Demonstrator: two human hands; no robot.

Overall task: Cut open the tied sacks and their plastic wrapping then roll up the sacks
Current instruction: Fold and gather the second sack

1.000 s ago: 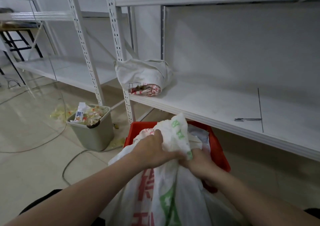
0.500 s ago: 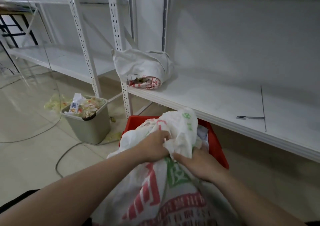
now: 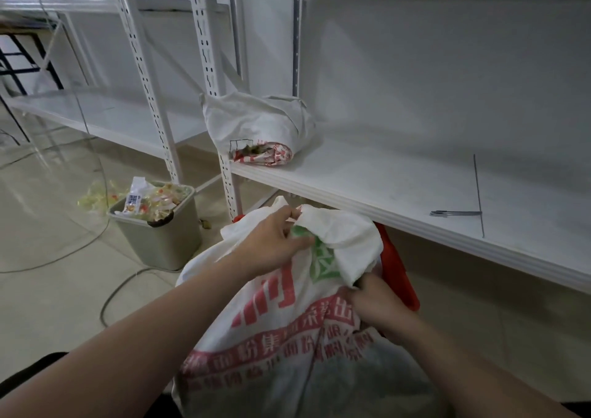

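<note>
- Far left, a grey cable loops across the pale tiled floor, running past the foot of the bin.
- Next along, a grey-green plastic waste bin stands on the floor, heaped to the rim with crumpled wrappers.
- Up on the white metal shelf, hard against the slotted upright, a rolled white sack lies on its side, its red-printed open end facing the camera.
- Now the left hand: it reaches in from the lower left, thumb and forefinger pinching the folded top edge of the sack, the other fingers curled against the cloth.
- Centre frame, the white woven sack with red and green print is bunched up between both arms, its top flap turned over to the right and its lower part spilling toward the camera.
- The right hand sits just under that flap, fingers clenched into a fold of the sack's fabric.
- Behind the sack and the right hand, a red plastic crate shows only its right wall; it sits on the floor below the shelf edge.
- Out on the right, a slim metal tool lies flat on the shelf, well apart from both hands; too small to identify.
</note>
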